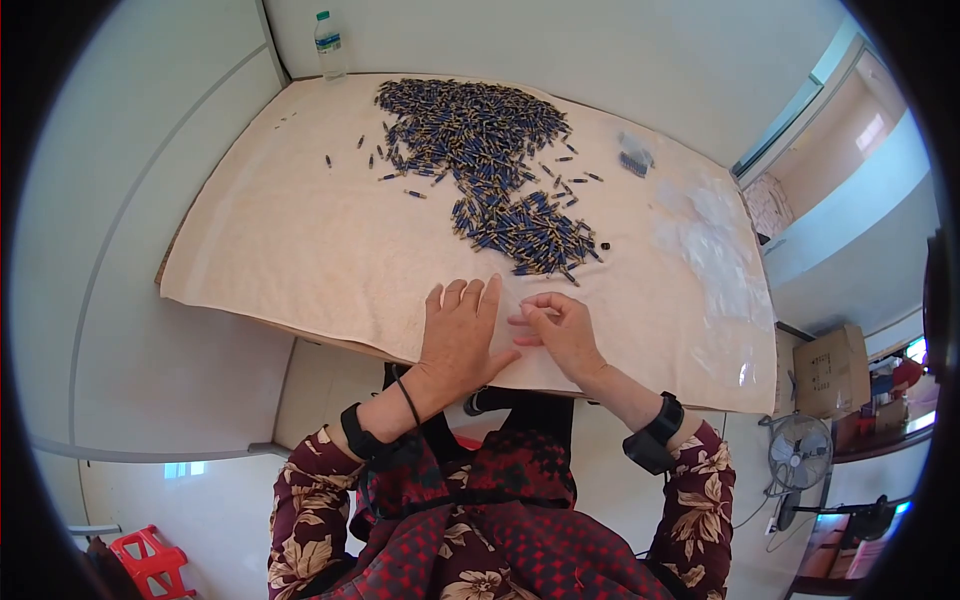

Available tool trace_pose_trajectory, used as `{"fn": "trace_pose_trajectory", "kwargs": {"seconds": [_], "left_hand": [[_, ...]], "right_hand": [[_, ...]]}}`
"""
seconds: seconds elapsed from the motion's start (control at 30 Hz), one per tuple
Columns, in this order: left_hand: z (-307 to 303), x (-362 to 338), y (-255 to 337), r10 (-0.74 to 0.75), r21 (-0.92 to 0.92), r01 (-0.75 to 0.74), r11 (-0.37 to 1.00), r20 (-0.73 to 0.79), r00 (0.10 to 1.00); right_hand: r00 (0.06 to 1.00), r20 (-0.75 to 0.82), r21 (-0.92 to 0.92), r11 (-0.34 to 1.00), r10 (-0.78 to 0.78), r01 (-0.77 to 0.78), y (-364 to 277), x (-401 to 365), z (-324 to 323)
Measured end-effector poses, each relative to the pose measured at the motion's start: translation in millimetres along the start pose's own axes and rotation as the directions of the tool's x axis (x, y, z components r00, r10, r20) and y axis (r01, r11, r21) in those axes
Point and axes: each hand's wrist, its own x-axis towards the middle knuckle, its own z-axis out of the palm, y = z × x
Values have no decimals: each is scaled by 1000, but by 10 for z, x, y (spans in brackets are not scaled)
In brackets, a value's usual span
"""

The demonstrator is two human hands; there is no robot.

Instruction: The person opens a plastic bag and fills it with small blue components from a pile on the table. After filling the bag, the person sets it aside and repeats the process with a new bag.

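My left hand (460, 325) lies palm down at the front of the cloth-covered table, fingers stretched and thumb apart. Beside it, my right hand (560, 335) has thumb and forefinger pinched together, the other fingers loosely curled towards the left hand. Something pale or see-through may be between its fingertips, too faint to name. Just beyond both hands lies a small heap of dark blue pieces with brass-coloured ends (530, 232). It joins a much larger heap of the same pieces (470, 125) towards the back.
Clear plastic bags (705, 255) spread over the table's right side. A small bag with several blue pieces (635, 155) lies at the back right. A water bottle (328, 45) stands at the back left corner. A fan (800, 452) and a cardboard box (832, 370) are off to the right.
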Motion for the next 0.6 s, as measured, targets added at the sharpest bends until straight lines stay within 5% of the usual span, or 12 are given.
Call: {"fn": "trace_pose_trajectory", "kwargs": {"seconds": [0.17,0.43,0.57,0.6], "left_hand": [[22,0,-66,14,121,-22,992,65,998],[55,38,-56,-29,64,31,997,-21,999],[18,52,-167,19,108,-24,994,42,999],[0,60,-200,29,99,-36,994,72,997]], "right_hand": [[998,46,-54,998,37,-34,-56,-40,-14],[999,-45,227,974,28,-17,-33,-69,110],[998,-13,-68,995,66,-67,-62,-56,6],[999,-24,-164,986,-22,18,-15,-28,-53]]}}
